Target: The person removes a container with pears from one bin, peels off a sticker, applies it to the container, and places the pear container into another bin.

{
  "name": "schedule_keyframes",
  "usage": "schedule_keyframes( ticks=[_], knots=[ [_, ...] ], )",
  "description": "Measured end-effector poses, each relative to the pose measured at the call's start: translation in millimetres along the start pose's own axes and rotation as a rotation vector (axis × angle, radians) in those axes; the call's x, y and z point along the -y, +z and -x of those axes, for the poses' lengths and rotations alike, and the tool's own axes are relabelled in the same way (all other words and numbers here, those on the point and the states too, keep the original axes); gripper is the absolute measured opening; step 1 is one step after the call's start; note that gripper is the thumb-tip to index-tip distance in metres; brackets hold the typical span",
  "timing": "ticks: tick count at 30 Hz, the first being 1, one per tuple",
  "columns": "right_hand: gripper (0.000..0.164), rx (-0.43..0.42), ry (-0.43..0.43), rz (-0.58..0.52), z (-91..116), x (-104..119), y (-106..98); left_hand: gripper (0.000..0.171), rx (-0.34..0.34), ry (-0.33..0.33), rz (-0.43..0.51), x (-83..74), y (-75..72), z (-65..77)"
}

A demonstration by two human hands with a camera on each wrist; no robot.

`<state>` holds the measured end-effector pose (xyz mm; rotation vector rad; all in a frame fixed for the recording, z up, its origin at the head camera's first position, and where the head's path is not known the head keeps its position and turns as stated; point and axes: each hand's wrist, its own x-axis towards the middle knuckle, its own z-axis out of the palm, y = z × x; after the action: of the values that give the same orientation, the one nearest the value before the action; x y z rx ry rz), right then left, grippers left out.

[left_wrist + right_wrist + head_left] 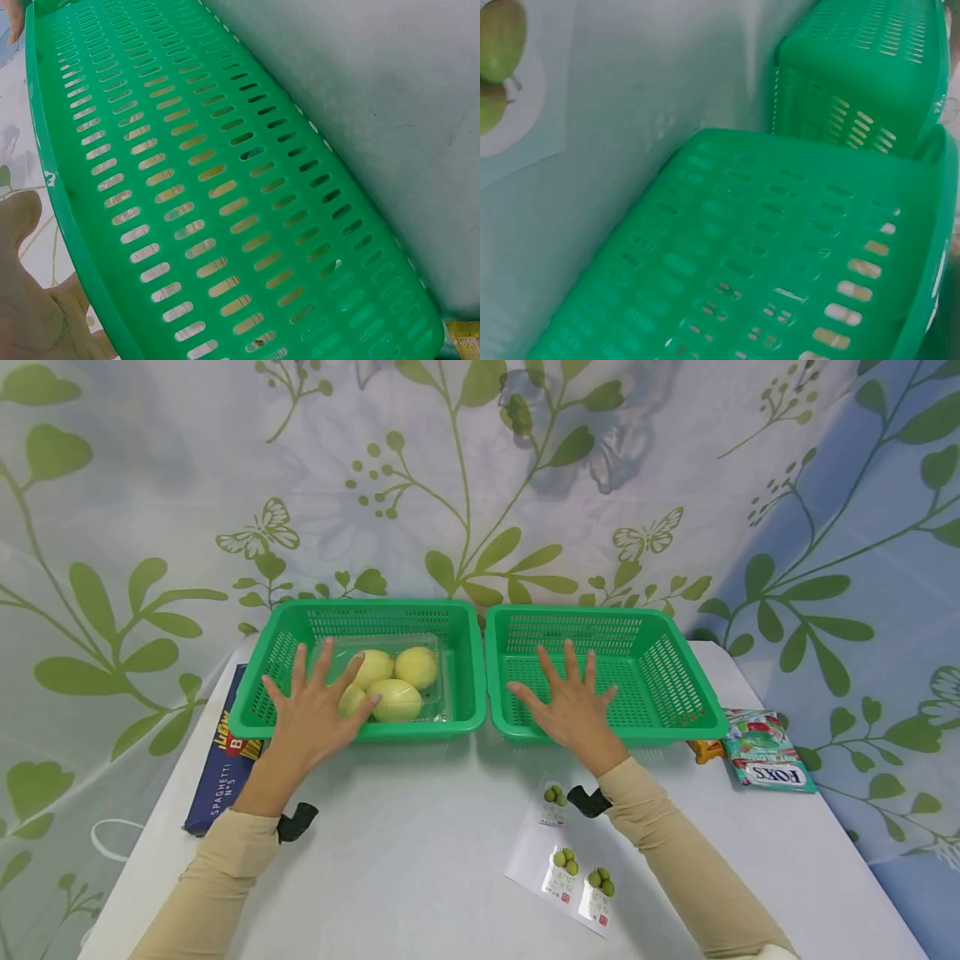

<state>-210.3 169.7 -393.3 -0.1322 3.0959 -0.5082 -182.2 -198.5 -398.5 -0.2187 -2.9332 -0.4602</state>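
My left hand (315, 710), its fingers spread straight, is over the front edge of the left green basket (468, 718). Inside that basket lies a clear plastic box (437, 703) with several pale yellow round fruits (396, 701), partly behind the fingers. With fingers also spread, my right hand (576, 708) is above the front of the right green basket (675, 718), whose slotted floor shows. Neither hand holds anything. In the left wrist view, part of the left hand (34, 300) shows beside the slotted basket wall (225, 202); whether the hands touch the rims I cannot tell.
A dark blue spaghetti packet (217, 777) lies left of the baskets. On the right are a teal FOX'S bag (768, 752) and a small orange packet (707, 750). A sheet with green fruit stickers (562, 864) lies in front. A patterned curtain (420, 468) hangs behind.
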Motion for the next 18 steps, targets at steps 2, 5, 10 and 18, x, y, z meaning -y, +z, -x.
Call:
schedule_keyframes(
  ticks=[2,5,10,18],
  knots=[
    [0.088,-0.007,-0.014,-0.018,0.1,3.7,-1.3,0.074,0.005,-0.015,0.014,3.5,-1.2,-1.5],
    [0.083,-0.038,-0.08,-0.062,-0.2,10.4,-3.5,0.071,-0.023,-0.033,0.05,9.1,-5.4,-4.0],
    [0.054,-0.145,-0.222,-0.158,-3.7,25.0,-6.8,0.049,-0.166,-0.033,0.133,16.8,-13.5,-6.2],
    [0.016,-0.213,-0.291,-0.337,-10.8,57.8,-8.1,0.031,-0.298,-0.092,0.19,28.4,-18.5,-9.9]
  ],
)
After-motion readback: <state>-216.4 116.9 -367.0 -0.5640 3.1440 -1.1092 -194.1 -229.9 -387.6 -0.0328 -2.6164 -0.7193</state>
